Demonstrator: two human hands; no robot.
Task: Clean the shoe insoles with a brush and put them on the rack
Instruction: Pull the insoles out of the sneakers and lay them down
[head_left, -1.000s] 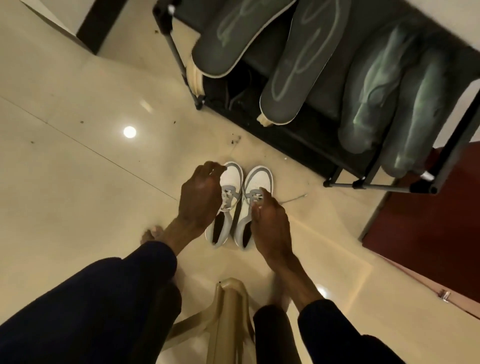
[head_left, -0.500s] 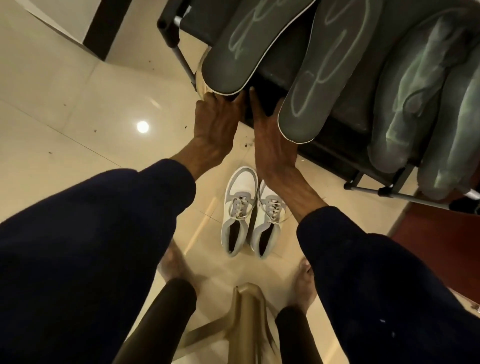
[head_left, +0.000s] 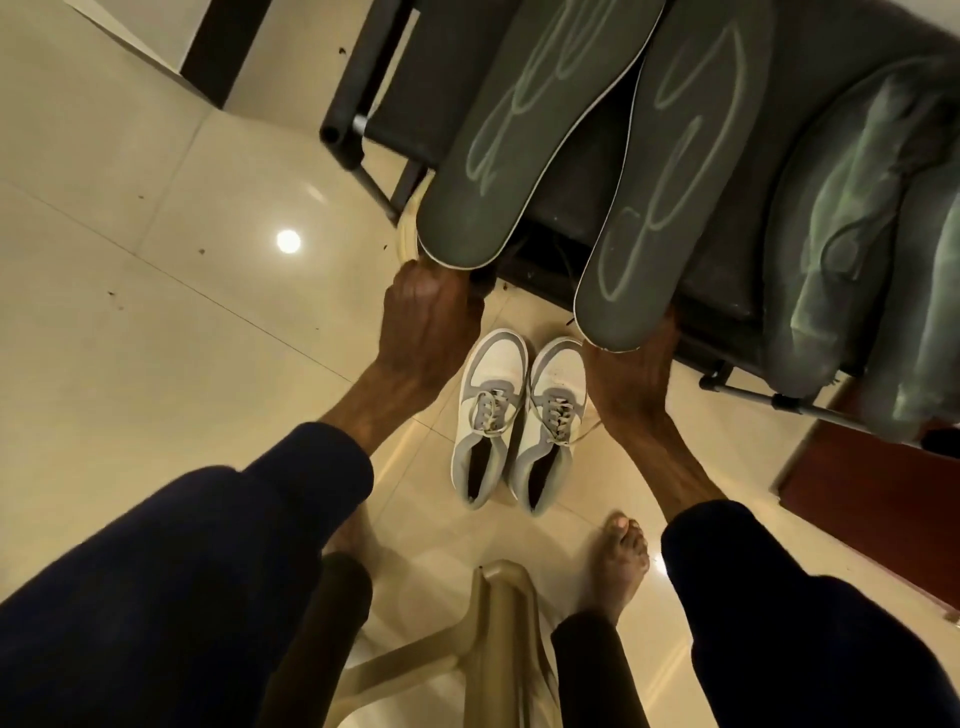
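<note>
Head camera showed the left hand (head_left: 426, 325) up at the round end of the left dark grey foam insole (head_left: 524, 135) with pale squiggles. Its fingers were bent behind that end, so I could not tell its grip. The right hand (head_left: 626, 379) had moved away from the left one, over to the end of the right dark grey foam insole (head_left: 670, 197); its fingers were hidden too. Both insoles lay on the black metal rack (head_left: 363, 98). The white and grey shoes (head_left: 519, 415) sat on the floor between the arms
</note>
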